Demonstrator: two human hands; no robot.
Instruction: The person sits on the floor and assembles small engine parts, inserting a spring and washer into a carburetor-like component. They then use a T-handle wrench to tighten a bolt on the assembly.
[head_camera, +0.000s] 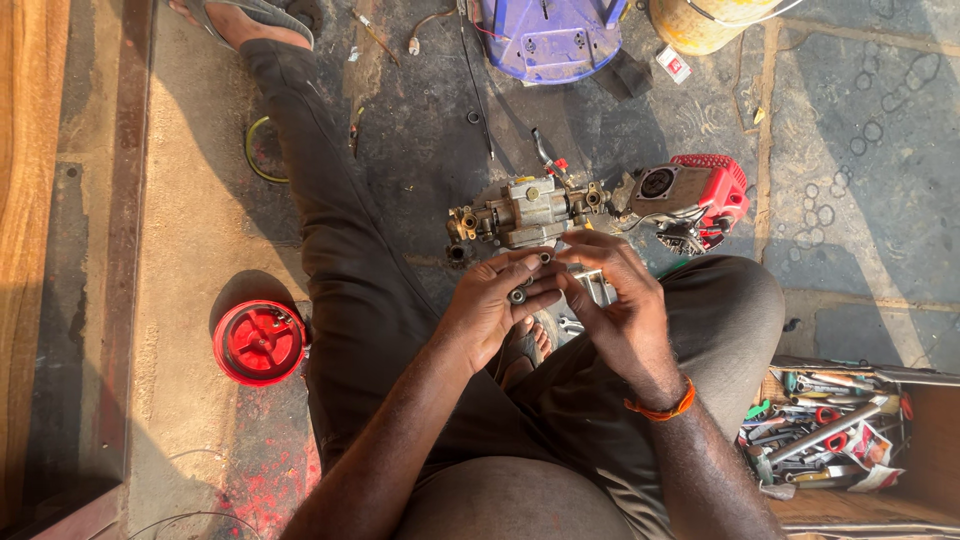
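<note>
pinching a small dark cylindrical fitting in left hand fingertips just below the metal pump body, right hand curled around a pale metal piece, fitting could slip and roll under the trouser leg since grip looks light.

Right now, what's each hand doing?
Left hand: closed on a small metal fitting.
Right hand: fingers curled, touching the same part; grip cannot be told.

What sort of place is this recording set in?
Probably an informal repair spot on a stone-paved floor: a person sits on the ground, a small red engine with pump lies ahead, a box of hand tools is alongside, and both hands work small metal parts.
</note>
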